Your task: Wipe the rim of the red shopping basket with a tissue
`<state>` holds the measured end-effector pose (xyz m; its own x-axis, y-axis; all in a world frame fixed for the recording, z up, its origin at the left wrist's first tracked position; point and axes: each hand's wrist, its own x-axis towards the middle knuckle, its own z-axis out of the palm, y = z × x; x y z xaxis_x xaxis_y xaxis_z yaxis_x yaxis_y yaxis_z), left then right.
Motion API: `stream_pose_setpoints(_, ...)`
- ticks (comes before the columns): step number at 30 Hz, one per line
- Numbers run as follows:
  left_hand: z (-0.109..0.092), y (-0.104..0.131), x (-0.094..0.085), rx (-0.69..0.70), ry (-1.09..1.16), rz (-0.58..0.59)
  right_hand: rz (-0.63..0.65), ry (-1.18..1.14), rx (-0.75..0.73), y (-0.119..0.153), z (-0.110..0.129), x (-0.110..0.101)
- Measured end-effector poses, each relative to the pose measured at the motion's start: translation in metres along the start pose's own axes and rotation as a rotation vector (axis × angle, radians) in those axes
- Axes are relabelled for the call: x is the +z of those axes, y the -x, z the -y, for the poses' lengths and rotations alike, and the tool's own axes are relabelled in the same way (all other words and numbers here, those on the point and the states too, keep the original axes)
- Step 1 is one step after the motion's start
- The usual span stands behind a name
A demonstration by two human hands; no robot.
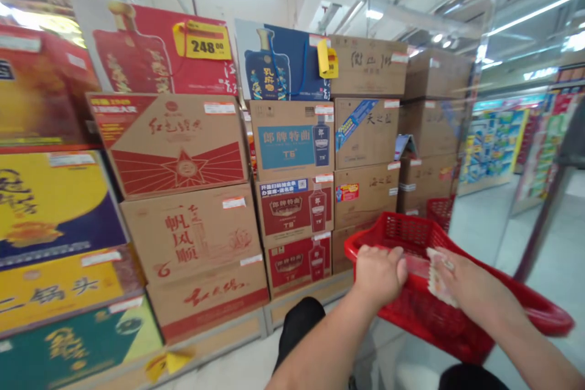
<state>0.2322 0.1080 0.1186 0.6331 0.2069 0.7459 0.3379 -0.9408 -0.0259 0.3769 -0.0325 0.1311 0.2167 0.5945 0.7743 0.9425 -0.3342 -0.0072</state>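
A red plastic shopping basket [425,323] is in front of me at the lower right, its wall pierced with a lattice of holes. My left hand [380,273] is closed round the basket's handle [415,265], near the left end. In my right hand [475,286] is a small pale wrapped packet [441,280] with zigzag edges, pinched at the right part of the handle. Whether the right fingers also grip the handle is hidden. The packet's print is too blurred to read. The basket's inside is mostly out of sight.
Stacked cardboard cartons [196,237] line the left and middle. Gift boxes [283,67] stand on top, with yellow price tags [203,41]. A mirrored panel [484,134] at the right shows reflected shelves. Pale floor [214,372] runs along the low plinth; my dark-clad knee [301,323] shows below.
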Motion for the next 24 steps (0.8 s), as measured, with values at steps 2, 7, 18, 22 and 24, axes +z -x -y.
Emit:
stream_pose_setpoints(2,-0.001,-0.001,0.001,0.007,0.004,-0.038,0.112,0.021,0.037,0.000,0.001,-0.003)
stream_pose_setpoints(7,0.003,0.000,0.000,0.012,0.024,-0.076,0.308,0.057,0.208,0.001,0.024,-0.016)
stream_pose_setpoints(18,0.023,-0.007,-0.008,0.049,0.023,-0.017,0.322,0.051,0.263,-0.007,0.050,-0.028)
stream_pose_setpoints(22,0.021,-0.006,-0.006,0.053,0.028,-0.018,0.118,0.187,0.230,0.012,0.063,-0.021)
stream_pose_setpoints(24,0.020,-0.005,-0.005,0.054,0.031,-0.022,0.216,0.177,0.237,0.007,0.059,-0.028)
